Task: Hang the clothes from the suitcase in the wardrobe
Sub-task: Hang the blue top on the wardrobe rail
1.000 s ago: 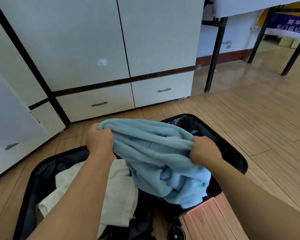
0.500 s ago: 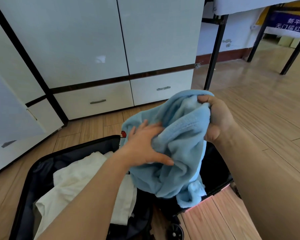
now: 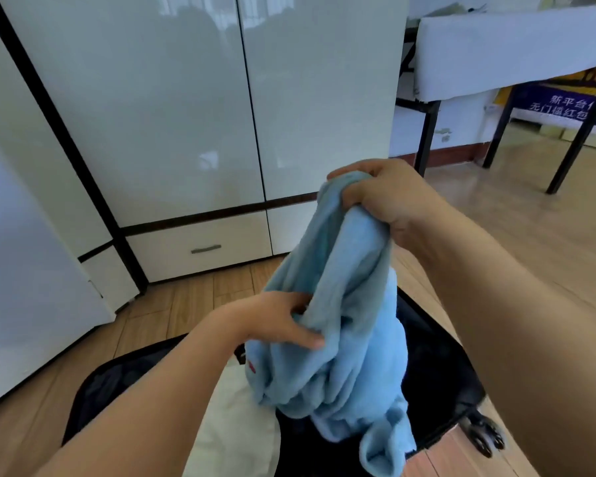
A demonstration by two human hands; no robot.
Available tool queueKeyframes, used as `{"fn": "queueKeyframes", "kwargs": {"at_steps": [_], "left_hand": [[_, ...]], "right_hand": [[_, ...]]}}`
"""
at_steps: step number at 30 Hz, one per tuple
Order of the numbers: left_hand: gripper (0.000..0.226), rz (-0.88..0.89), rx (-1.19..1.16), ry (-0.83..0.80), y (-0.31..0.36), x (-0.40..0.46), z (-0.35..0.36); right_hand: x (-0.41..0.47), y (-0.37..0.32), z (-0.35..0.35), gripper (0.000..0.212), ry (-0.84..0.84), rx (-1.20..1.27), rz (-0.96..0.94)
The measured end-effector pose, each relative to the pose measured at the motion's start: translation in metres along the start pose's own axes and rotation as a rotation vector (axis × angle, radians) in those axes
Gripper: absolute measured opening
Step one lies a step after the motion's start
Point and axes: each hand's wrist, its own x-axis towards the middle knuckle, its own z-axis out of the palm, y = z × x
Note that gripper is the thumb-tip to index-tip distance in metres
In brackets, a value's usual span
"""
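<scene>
A light blue fleece garment (image 3: pixel 344 325) hangs bunched above the open black suitcase (image 3: pixel 437 380) on the floor. My right hand (image 3: pixel 382 197) grips its top edge and holds it up at the height of the wardrobe drawers. Lower down, my left hand (image 3: pixel 276 318) pinches a fold on the garment's left side, the fingers tucked into the cloth. A white garment (image 3: pixel 234 418) lies in the suitcase beneath my left forearm. The white wardrobe (image 3: pixel 193 108) stands behind with its two middle doors closed.
An open white wardrobe door (image 3: pixel 25 256) juts out at the left. Two drawers run along the wardrobe's base, one with a metal handle (image 3: pixel 206 249). A black-legged table with a white top (image 3: pixel 503 53) stands at the right. The floor is wooden.
My right hand has lifted the blue garment higher, out of the suitcase. My left hand went from resting flat on the cloth to pinching a fold. The view has tilted upward.
</scene>
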Motion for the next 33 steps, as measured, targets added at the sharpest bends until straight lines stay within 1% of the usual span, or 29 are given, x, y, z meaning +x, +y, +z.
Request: {"fn": "queueKeyframes", "kwargs": {"at_steps": [1, 2, 3, 4, 5, 6, 9, 11, 13, 15, 17, 19, 20, 21, 22, 23, 24, 25, 26, 27, 28, 29, 30, 31, 32, 33], "left_hand": [[0.072, -0.073, 0.210, 0.018, -0.003, -0.003, -0.011], [0.074, -0.144, 0.458, 0.061, -0.006, -0.006, -0.024], [0.069, -0.187, 0.684, 0.133, -0.007, -0.007, -0.034], [0.056, -0.187, 0.840, 0.245, -0.002, -0.011, -0.054], [0.042, -0.184, 0.920, 0.347, 0.005, -0.017, -0.073], [0.033, -0.180, 0.990, 0.424, 0.014, -0.027, -0.096], [0.031, -0.192, 1.141, 0.543, 0.051, -0.070, -0.175], [0.031, -0.193, 1.134, 0.681, 0.082, -0.105, -0.226], [0.030, -0.200, 1.037, 0.824, 0.118, -0.139, -0.276], [0.025, -0.240, 0.936, 0.913, 0.158, -0.179, -0.328], [0.023, -0.226, 0.906, 0.994, 0.195, -0.222, -0.386], [0.023, -0.239, 0.860, 1.061, 0.226, -0.273, -0.439], [0.023, -0.242, 0.757, 1.068, 0.236, -0.292, -0.467], [0.023, -0.203, 0.602, 1.085, 0.249, -0.321, -0.495], [0.022, -0.155, 0.478, 1.143, 0.256, -0.345, -0.512], [0.022, -0.087, 0.384, 1.265, 0.270, -0.371, -0.526], [0.020, 0.003, 0.398, 1.423, 0.277, -0.390, -0.534], [0.017, 0.106, 0.501, 1.511, 0.286, -0.410, -0.543], [0.016, 0.102, 0.726, 1.347, 0.296, -0.425, -0.545], [0.016, 0.020, 0.926, 1.033, 0.302, -0.433, -0.541], [0.016, -0.113, 1.029, 0.706, 0.300, -0.436, -0.541], [0.019, -0.223, 1.046, 0.567, 0.299, -0.451, -0.548], [0.023, -0.280, 1.019, 0.603, 0.297, -0.463, -0.564], [0.024, -0.297, 0.965, 0.703, 0.296, -0.478, -0.580], [0.024, -0.306, 0.912, 0.781, 0.294, -0.494, -0.595], [0.023, -0.311, 0.887, 0.769, 0.293, -0.506, -0.604]], "right_hand": [[0.006, -0.020, -0.007, 0.033, -0.002, -0.005, -0.026], [0.014, -0.040, -0.014, 0.034, -0.012, -0.031, -0.058], [0.018, -0.055, -0.018, 0.034, -0.022, -0.076, -0.093], [0.026, -0.077, -0.025, 0.034, -0.021, -0.139, -0.134], [0.034, -0.095, -0.031, 0.033, -0.021, -0.220, -0.170], [0.043, -0.113, -0.036, 0.032, -0.016, -0.330, -0.202], [0.072, -0.168, -0.054, 0.036, -0.033, -0.749, -0.249], [0.088, -0.206, -0.064, 0.043, -0.102, -0.920, -0.240], [0.099, -0.244, -0.070, 0.044, -0.170, -1.043, -0.238], [0.109, -0.286, -0.077, 0.038, -0.218, -1.156, -0.238], [0.119, -0.338, -0.089, 0.022, -0.212, -1.175, -0.252], [0.127, -0.394, -0.109, 0.012, -0.139, -1.192, -0.218], [0.133, -0.424, -0.123, 0.009, -0.078, -1.170, -0.193], [0.138, -0.461, -0.137, 0.007, 0.010, -1.129, -0.154], [0.140, -0.489, -0.150, 0.008, 0.092, -1.052, -0.127], [0.143, -0.522, -0.163, 0.012, 0.175, -0.988, -0.139], [0.142, -0.552, -0.171, 0.013, 0.249, -0.938, -0.187], [0.139, -0.585, -0.174, 0.011, 0.313, -0.922, -0.253], [0.134, -0.612, -0.174, 0.008, 0.324, -0.853, -0.292], [0.128, -0.636, -0.169, 0.009, 0.243, -0.846, -0.287], [0.121, -0.653, -0.159, 0.015, 0.084, -0.783, -0.193], [0.119, -0.666, -0.152, 0.019, -0.031, -0.816, -0.143], [0.114, -0.680, -0.150, 0.016, -0.040, -0.754, -0.098], [0.114, -0.695, -0.149, 0.011, -0.046, -0.663, -0.079], [0.111, -0.710, -0.147, 0.011, -0.029, -0.572, -0.081], [0.106, -0.724, -0.144, 0.013, -0.015, -0.470, -0.047]]}}
